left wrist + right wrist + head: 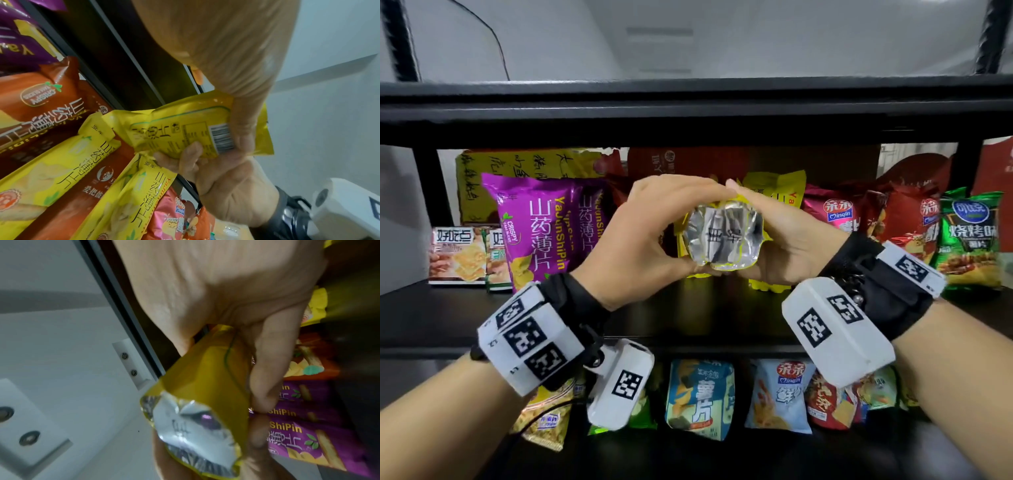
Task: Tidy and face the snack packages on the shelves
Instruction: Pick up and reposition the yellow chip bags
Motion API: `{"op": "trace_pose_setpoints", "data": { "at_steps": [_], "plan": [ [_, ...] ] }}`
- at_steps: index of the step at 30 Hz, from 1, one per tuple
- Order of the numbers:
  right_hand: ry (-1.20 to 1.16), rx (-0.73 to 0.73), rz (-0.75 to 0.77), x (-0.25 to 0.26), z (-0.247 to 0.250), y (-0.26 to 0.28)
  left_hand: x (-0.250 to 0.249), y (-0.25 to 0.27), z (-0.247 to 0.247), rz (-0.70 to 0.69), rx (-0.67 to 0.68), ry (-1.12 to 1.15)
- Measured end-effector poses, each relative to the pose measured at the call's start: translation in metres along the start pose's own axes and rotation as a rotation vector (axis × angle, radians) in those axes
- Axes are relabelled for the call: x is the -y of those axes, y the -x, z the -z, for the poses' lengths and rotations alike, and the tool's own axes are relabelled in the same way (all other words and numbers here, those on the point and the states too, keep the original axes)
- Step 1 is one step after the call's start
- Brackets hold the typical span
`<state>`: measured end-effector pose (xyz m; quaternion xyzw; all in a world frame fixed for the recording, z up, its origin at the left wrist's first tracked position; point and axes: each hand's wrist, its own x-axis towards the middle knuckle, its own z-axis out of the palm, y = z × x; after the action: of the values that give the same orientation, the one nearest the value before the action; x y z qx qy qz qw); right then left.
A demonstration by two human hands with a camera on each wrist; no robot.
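Observation:
A yellow snack bag is held in front of the middle shelf, its crinkled silver bottom end turned toward me. My left hand grips its left side, fingers over the top and thumb underneath. My right hand grips the right side the same way, and the fingertips of both hands meet above the bag. The left wrist view shows the bag's printed back with a barcode, and right-hand fingers curled on it. In the right wrist view a finger presses the bag's yellow side.
Purple bags stand to the left, with cracker boxes beyond them. Another yellow bag stands behind my hands; red bags and a green bag fill the right. The upper shelf board hangs close overhead. Several bags line the lower shelf.

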<state>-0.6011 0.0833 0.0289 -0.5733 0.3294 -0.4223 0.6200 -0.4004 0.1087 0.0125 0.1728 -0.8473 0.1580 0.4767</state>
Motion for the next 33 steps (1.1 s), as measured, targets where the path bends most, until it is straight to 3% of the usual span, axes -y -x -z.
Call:
{"op": "trace_pose_setpoints", "data": {
  "at_steps": [5, 10, 14, 18, 20, 22, 24, 26, 30, 33],
  "plan": [
    [0.042, -0.032, -0.114, -0.005, 0.004, 0.002, 0.010, -0.005, 0.006, 0.103, -0.208, 0.110],
    [0.412, -0.256, 0.076, -0.023, 0.006, 0.001, 0.018, -0.015, 0.014, 0.256, -0.467, 0.260],
    [0.658, -0.261, 0.207, -0.031, 0.010, -0.004, 0.030, -0.018, 0.019, 0.412, -0.522, 0.345],
    [0.586, -0.243, 0.195, -0.043, 0.010, -0.009, 0.034, -0.013, 0.012, 0.439, -0.516, 0.363],
    [0.489, -0.308, 0.133, -0.051, 0.014, -0.017, 0.028, -0.011, 0.006, 0.379, -0.481, 0.350],
    [0.241, -0.302, 0.028, -0.053, 0.013, -0.022, 0.021, -0.006, -0.005, 0.299, -0.403, 0.267],
    [-0.124, -0.199, -0.048, -0.052, 0.011, -0.023, 0.015, 0.002, -0.020, 0.260, -0.284, 0.168],
    [-0.346, -0.109, -0.043, -0.052, 0.014, -0.025, 0.010, 0.014, -0.036, 0.237, -0.131, 0.128],
    [-0.559, -0.048, -0.108, -0.058, 0.015, -0.030, 0.001, 0.031, -0.058, 0.231, 0.154, 0.150],
    [-0.611, -0.064, -0.090, -0.067, 0.015, -0.034, -0.004, 0.033, -0.062, 0.319, 0.189, 0.247]
  ]
}}
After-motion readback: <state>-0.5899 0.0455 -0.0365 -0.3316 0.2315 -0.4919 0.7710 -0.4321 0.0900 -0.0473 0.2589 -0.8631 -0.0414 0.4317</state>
